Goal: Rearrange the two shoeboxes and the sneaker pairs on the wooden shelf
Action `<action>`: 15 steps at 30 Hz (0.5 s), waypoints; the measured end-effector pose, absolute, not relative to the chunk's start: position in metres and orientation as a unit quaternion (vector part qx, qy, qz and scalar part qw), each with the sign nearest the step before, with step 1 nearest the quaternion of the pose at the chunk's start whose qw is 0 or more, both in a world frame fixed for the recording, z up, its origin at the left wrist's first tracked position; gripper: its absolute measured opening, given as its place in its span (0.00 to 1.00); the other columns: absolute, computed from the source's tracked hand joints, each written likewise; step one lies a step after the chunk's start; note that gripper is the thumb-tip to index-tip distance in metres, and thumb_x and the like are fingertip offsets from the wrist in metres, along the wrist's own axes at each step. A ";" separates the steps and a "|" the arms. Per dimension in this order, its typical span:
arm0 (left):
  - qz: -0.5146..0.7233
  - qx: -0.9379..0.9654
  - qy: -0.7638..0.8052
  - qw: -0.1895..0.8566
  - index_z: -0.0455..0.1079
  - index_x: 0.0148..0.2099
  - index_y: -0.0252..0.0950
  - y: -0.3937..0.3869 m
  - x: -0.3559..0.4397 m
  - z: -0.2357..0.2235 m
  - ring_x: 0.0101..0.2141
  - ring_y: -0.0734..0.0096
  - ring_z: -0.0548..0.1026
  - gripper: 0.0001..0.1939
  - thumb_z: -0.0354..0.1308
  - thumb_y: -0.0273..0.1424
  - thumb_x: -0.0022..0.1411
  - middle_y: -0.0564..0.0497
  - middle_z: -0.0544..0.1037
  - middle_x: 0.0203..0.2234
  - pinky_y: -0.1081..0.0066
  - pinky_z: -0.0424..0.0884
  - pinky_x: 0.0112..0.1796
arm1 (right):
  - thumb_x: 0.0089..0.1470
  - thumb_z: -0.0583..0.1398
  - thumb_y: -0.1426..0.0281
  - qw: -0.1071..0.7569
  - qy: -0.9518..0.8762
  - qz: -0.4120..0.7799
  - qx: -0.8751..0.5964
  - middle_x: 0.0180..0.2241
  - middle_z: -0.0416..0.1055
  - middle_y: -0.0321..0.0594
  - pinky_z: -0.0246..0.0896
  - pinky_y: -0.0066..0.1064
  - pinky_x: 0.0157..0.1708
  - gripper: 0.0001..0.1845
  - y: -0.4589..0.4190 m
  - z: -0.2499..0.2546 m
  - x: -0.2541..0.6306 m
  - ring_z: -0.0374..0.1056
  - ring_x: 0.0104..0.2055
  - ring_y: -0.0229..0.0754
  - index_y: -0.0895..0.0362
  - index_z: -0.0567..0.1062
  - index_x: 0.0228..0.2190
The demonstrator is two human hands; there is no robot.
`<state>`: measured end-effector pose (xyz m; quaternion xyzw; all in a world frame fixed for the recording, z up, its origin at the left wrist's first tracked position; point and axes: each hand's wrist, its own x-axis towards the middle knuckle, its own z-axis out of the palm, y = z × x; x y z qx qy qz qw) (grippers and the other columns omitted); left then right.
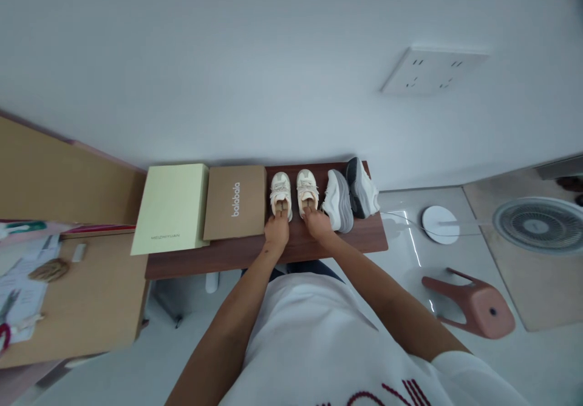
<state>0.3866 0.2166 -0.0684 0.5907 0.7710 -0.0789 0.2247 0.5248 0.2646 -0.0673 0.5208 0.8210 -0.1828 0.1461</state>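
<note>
Two small cream sneakers stand side by side on a dark wooden table (pixel 182 265), toes toward the wall. My left hand (pixel 277 228) grips the heel of the left cream sneaker (pixel 280 186), fingers inside its opening. At the heel of the right cream sneaker (pixel 306 182), my right hand (pixel 317 222) is closed in the same way. Just right of that hand, a white sneaker with a grey sole (pixel 337 199) lies on its side. Beside it another white and grey sneaker (pixel 361 188) also rests tilted at the table's right end.
A brown shoebox (pixel 235 202) and a pale yellow box (pixel 170 205) sit on the table's left part, against the wall. A cardboard-coloured desk (pixel 100 290) with papers stands at left. On the floor at right are a pink stool (pixel 487 312) and a fan (pixel 540 225).
</note>
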 end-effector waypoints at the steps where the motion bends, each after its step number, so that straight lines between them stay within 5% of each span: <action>1: -0.087 0.591 0.770 0.225 0.59 0.68 0.36 0.217 0.386 -0.069 0.51 0.55 0.75 0.25 0.39 0.25 0.72 0.37 0.75 0.53 0.61 0.72 0.48 | 0.70 0.49 0.66 0.149 0.822 -0.182 0.518 0.52 0.73 0.55 0.69 0.34 0.45 0.15 0.264 -0.069 0.524 0.74 0.49 0.48 0.58 0.68 0.52; 9: -0.102 0.587 0.771 0.226 0.64 0.65 0.37 0.212 0.389 -0.069 0.51 0.54 0.74 0.24 0.41 0.25 0.71 0.37 0.74 0.54 0.59 0.73 0.48 | 0.69 0.52 0.67 0.143 0.814 -0.222 0.518 0.55 0.71 0.55 0.69 0.35 0.45 0.16 0.262 -0.072 0.527 0.74 0.48 0.47 0.57 0.68 0.55; 15: 0.040 0.617 0.757 0.211 0.52 0.71 0.34 0.194 0.423 -0.061 0.61 0.43 0.65 0.34 0.55 0.29 0.66 0.31 0.62 0.65 0.50 0.66 0.56 | 0.68 0.52 0.63 -0.034 0.779 -0.257 0.571 0.57 0.69 0.50 0.65 0.34 0.51 0.19 0.271 -0.064 0.598 0.71 0.52 0.48 0.55 0.71 0.54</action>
